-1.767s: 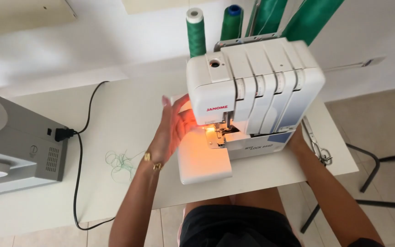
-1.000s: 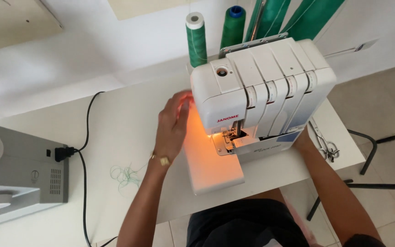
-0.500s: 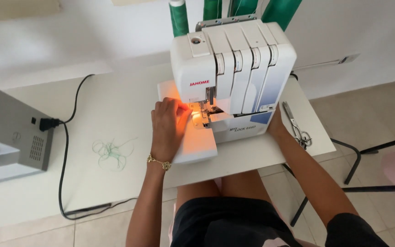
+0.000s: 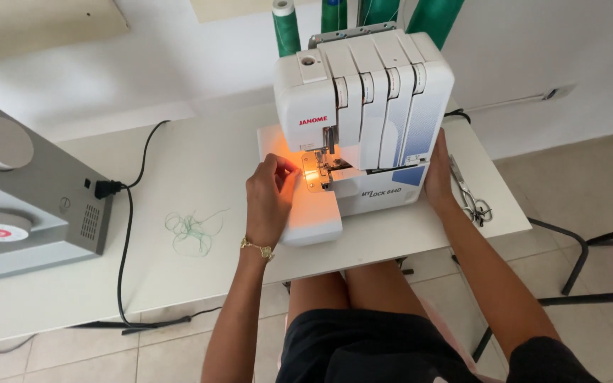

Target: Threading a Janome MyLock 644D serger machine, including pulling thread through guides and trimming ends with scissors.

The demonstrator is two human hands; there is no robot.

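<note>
A white overlock sewing machine [image 4: 370, 106] stands on a white table [image 4: 200, 163], its work lamp glowing orange at the needle area [image 4: 315, 174]. My left hand [image 4: 269, 195] rests on the machine's front bed just left of the presser foot, fingers curled with the tips pinched together; whether it grips thread or cloth I cannot tell. My right hand [image 4: 437, 174] lies flat against the machine's right side, partly hidden behind the body. Green thread cones [image 4: 286, 27] rise behind the machine.
A grey machine [image 4: 23, 191] sits at the table's left with a black cable [image 4: 125, 234] running off the front edge. A tangle of green thread [image 4: 189, 230] lies on the table. Scissors [image 4: 471, 198] lie at the right edge. Black chair legs [image 4: 590, 276] stand at right.
The view has shifted and steadied above the machine. My left hand slid down from the machine's left side to its front bed by the presser foot; my right hand stays at the right side.
</note>
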